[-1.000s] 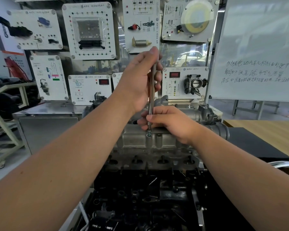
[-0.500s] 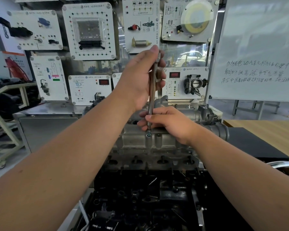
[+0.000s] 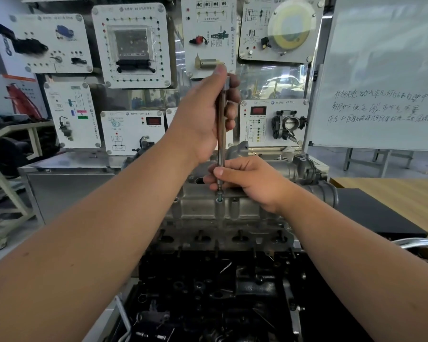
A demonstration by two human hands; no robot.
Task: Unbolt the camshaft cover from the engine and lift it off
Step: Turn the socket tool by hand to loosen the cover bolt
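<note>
A grey aluminium camshaft cover (image 3: 203,209) lies across the top of the engine in the middle of the view. A long steel driver (image 3: 221,134) stands upright over a bolt (image 3: 219,199) on the cover's near edge, with its tip just above the bolt head. My left hand (image 3: 205,117) grips the upper shaft, thumb up along it. Lower down, my right hand (image 3: 247,180) pinches the shaft near the tip and rests on the cover.
The black engine block (image 3: 208,292) fills the foreground. Behind the engine stands a display wall of training panels (image 3: 131,45). A whiteboard (image 3: 381,77) is at the right, above a wooden table with a black mat (image 3: 371,213). A metal cabinet (image 3: 67,183) sits at the left.
My left hand has shifted a little on the upper shaft, and the driver's top now shows above the fingers. The right hand stays at the tip.
</note>
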